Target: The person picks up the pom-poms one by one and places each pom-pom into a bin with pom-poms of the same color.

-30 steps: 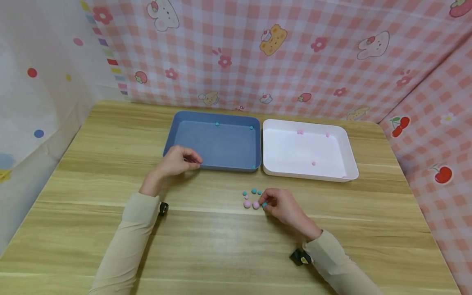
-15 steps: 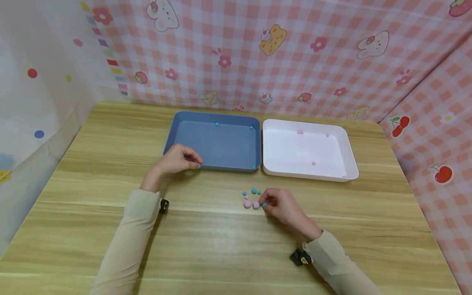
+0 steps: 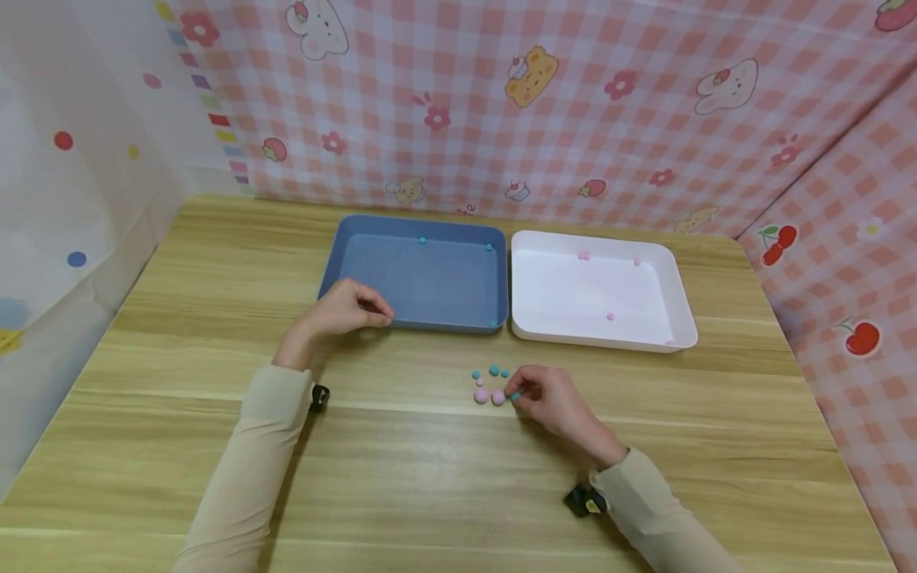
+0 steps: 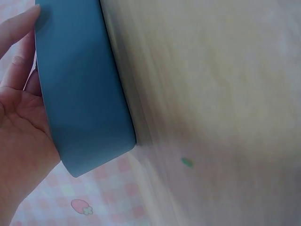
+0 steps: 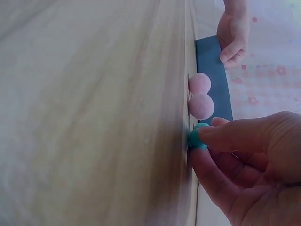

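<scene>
Right hand (image 3: 555, 400): closed in a pinch, thumb and fingertips gripped one teal ball (image 5: 194, 138) low at the table's surface. Beside that hand, two large pink balls (image 3: 481, 395) sat just apart from each other, the nearer one right by the fingertips. Behind them lay one small pink ball (image 3: 480, 383). Three more teal balls (image 3: 494, 371) stood in a loose row at the back of the cluster. Left hand (image 3: 345, 306): gripped the near rim of the blue tray (image 3: 451, 327), thumb at the outer wall, the other fingers on the inner side. That tray contained three teal balls, two by its far wall and one in the near right corner. To its right, close alongside, stood the white tray (image 3: 573, 337), which contained small pink balls: a touching pair and a single by the far wall, another toward the near side, and a faint one in the near right corner. Both arms wore beige sleeves (image 3: 236, 485). Underneath all was a wooden table (image 3: 423, 493); behind hung a pink checked cloth (image 3: 473, 48).
</scene>
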The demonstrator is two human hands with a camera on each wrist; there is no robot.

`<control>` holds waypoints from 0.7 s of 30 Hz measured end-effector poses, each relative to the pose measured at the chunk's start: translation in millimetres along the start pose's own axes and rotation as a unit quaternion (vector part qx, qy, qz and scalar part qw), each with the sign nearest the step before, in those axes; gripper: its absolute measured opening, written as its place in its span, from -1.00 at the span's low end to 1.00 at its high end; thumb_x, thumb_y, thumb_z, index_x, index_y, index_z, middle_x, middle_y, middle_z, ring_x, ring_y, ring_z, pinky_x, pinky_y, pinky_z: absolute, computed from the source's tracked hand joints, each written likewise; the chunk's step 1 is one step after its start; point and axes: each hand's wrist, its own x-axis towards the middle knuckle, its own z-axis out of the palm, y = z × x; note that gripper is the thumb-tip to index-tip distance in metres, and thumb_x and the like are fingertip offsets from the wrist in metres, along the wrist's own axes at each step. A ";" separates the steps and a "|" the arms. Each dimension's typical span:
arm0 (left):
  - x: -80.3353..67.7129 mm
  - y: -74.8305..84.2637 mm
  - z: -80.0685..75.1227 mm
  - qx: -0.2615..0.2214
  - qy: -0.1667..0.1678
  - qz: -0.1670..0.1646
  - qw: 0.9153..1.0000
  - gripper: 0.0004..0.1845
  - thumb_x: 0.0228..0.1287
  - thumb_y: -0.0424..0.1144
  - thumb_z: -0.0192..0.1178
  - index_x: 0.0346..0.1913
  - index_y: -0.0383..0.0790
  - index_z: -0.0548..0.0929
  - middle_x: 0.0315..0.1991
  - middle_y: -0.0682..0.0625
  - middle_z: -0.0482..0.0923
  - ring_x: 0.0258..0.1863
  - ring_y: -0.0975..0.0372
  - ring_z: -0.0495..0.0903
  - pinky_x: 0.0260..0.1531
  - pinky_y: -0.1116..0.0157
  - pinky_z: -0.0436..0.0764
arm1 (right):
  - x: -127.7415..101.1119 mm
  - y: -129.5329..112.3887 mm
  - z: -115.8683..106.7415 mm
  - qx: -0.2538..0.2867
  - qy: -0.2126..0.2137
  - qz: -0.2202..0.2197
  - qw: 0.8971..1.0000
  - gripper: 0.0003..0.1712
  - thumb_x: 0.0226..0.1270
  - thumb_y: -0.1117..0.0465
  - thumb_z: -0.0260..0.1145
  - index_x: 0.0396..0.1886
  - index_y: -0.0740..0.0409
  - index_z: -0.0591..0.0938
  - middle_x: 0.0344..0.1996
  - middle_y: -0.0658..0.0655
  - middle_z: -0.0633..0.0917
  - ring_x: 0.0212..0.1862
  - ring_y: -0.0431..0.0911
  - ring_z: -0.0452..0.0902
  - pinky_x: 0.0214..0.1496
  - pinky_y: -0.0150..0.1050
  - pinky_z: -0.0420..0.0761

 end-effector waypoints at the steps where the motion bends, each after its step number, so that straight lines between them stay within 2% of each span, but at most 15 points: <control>1: 0.5 -0.2 0.2 0.002 -0.001 -0.004 1.000 -0.94 0.08 -0.39 0.31 -0.38 -0.30 0.75 -0.41 -0.02 0.70 -0.39 0.28 0.55 -0.38 0.40 0.44 | -0.2 -0.2 -0.2 0.001 0.003 0.001 1.000 -0.81 0.04 0.59 0.27 -0.45 0.24 0.62 -0.39 0.10 0.66 -0.33 -0.07 0.58 -0.26 -0.30 0.60; 8: 0.3 1.9 -0.9 0.006 -0.006 -0.016 1.000 -0.92 0.10 -0.40 0.31 -0.35 -0.34 0.74 -0.40 -0.03 0.70 -0.40 0.30 0.59 -0.36 0.42 0.50 | 1.1 -5.4 0.4 0.015 0.032 0.013 0.999 -0.81 0.04 0.59 0.28 -0.44 0.25 0.64 -0.37 0.11 0.67 -0.30 -0.06 0.59 -0.23 -0.29 0.61; 13: 0.0 0.9 -1.6 0.013 -0.009 -0.013 1.000 -0.92 0.09 -0.39 0.31 -0.34 -0.33 0.75 -0.39 -0.04 0.70 -0.38 0.28 0.60 -0.33 0.39 0.52 | 6.6 -12.7 -0.5 0.048 0.053 0.023 0.997 -0.83 0.04 0.59 0.28 -0.42 0.29 0.63 -0.34 0.14 0.67 -0.22 -0.03 0.59 -0.15 -0.26 0.61; 21: 0.4 -0.4 -2.0 0.029 -0.016 -0.006 0.999 -0.92 0.08 -0.40 0.32 -0.35 -0.34 0.74 -0.39 -0.05 0.70 -0.39 0.29 0.58 -0.32 0.37 0.50 | 19.1 -20.4 -6.2 0.088 0.093 -0.033 0.991 -0.85 0.04 0.61 0.31 -0.41 0.38 0.62 -0.36 0.25 0.67 -0.25 0.08 0.62 -0.19 -0.26 0.62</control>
